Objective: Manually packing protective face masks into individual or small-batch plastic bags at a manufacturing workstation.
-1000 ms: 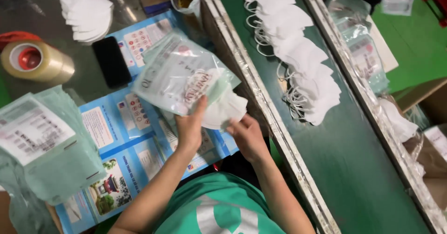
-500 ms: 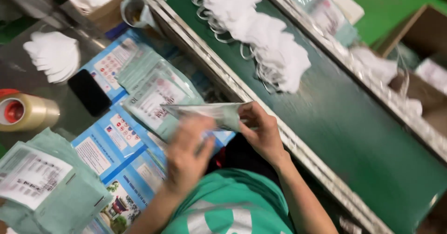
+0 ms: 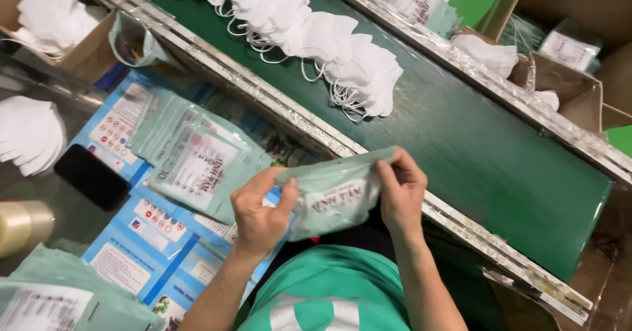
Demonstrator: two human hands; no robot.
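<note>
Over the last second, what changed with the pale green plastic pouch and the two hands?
The pale green plastic pouch, held up flat a second ago, now lies edge-on, lower and nearer the body. The left hand has shifted to its left end, the right hand to its top right edge. Both kept hold. The white masks stay on the green belt.

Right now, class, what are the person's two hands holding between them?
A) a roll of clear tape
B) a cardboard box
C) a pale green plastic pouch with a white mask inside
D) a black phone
C: the left hand and the right hand each pinch one end of the pale green pouch, while the tape roll and the black phone lie untouched on the table.
</note>
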